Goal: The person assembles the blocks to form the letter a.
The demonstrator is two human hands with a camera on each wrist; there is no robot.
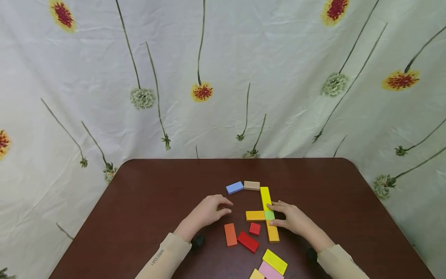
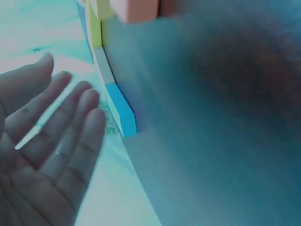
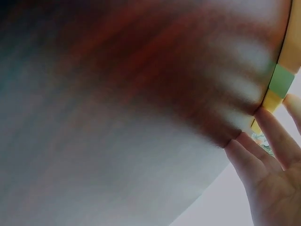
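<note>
My right hand [image 1: 292, 219] rests beside a column of wooden blocks, its fingertips at the long yellow block [image 1: 265, 197] and its thumb at the lower amber block [image 1: 273, 233]. Between those two lies a small green block [image 1: 269, 215], with another amber block [image 1: 255, 216] extending left from it. In the right wrist view, the fingers [image 3: 277, 134] are spread along the row's edge. My left hand [image 1: 210, 209] hovers left of the column, holding nothing, its fingers loosely extended. A tan block [image 1: 252, 185] and a blue block [image 1: 235, 188] run leftward from the column's far end.
Nearer me lie an orange block [image 1: 230, 235], a red block [image 1: 248, 242] and a small red block [image 1: 255, 228]. At the front, a yellow block [image 1: 275, 261] adjoins a pink block [image 1: 270, 271] and a pale orange block [image 1: 256, 274]. A flowered cloth [image 1: 223, 116] hangs behind the brown table [image 1: 156, 186].
</note>
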